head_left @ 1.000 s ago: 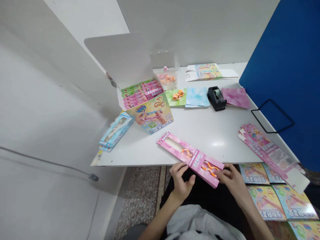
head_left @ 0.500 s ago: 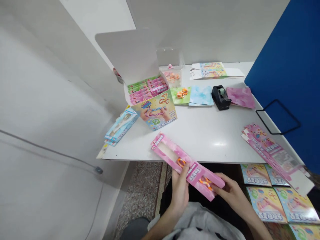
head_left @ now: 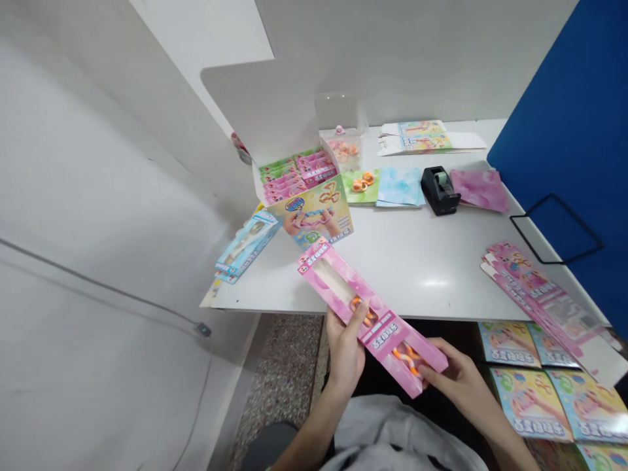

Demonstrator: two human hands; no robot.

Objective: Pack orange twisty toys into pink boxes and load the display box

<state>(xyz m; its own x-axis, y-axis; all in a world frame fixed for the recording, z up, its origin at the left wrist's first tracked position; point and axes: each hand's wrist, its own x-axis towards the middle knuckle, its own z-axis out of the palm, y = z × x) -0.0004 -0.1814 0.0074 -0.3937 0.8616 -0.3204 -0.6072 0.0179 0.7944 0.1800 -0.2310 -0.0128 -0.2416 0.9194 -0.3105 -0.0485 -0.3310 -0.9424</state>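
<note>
At table edge (head_left: 392, 306), left hand (head_left: 345, 353), right hand (head_left: 458, 386) gripping pink box (head_left: 373, 320)

The left hand (head_left: 344, 354) and right hand (head_left: 454, 383) hold a long pink window box (head_left: 373, 317) — orange twisty toys (head_left: 406, 358) inside — over the surface's (head_left: 412, 261) edge.

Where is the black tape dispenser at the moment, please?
In the head view, the tape dispenser sits at the back right of the white table, between the light blue card and the pink card.

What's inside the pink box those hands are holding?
The pink box shows orange twisty toy bits through its window; the parts behind the pink card and the left hand can't be seen.
</note>
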